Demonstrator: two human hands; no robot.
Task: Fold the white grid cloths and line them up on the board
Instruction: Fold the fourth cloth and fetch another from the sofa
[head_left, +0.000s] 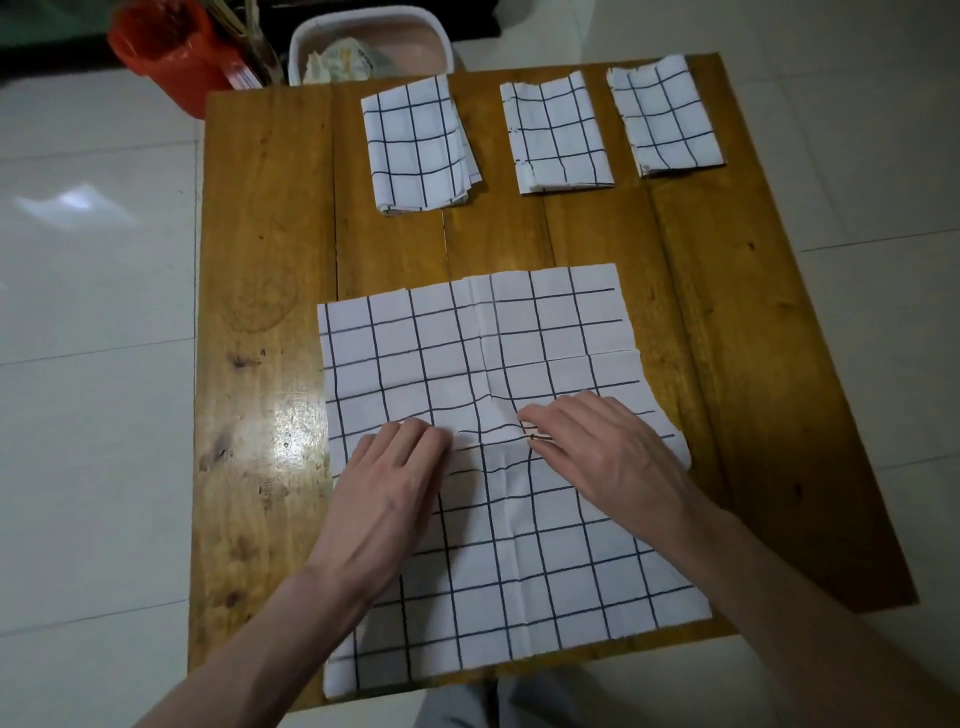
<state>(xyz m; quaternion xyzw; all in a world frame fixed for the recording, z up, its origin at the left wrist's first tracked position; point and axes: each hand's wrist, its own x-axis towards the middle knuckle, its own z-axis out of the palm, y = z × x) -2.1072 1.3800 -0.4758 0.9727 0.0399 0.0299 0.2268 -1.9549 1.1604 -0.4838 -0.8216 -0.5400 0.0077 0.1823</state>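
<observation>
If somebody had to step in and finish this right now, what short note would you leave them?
Left hand and right hand: both rest on the middle of the unfolded white grid cloth, fingers bent at a ridge in the fabric; whether they pinch it is unclear.
That cloth lies spread on the near half of the wooden board.
Done: three folded grid cloths sit in a row along the far edge.
Left: fold the spread cloth and add it to the row.

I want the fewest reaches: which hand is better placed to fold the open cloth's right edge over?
Right hand: it lies nearer the spread cloth's right edge; left hand sits left of centre.
</observation>
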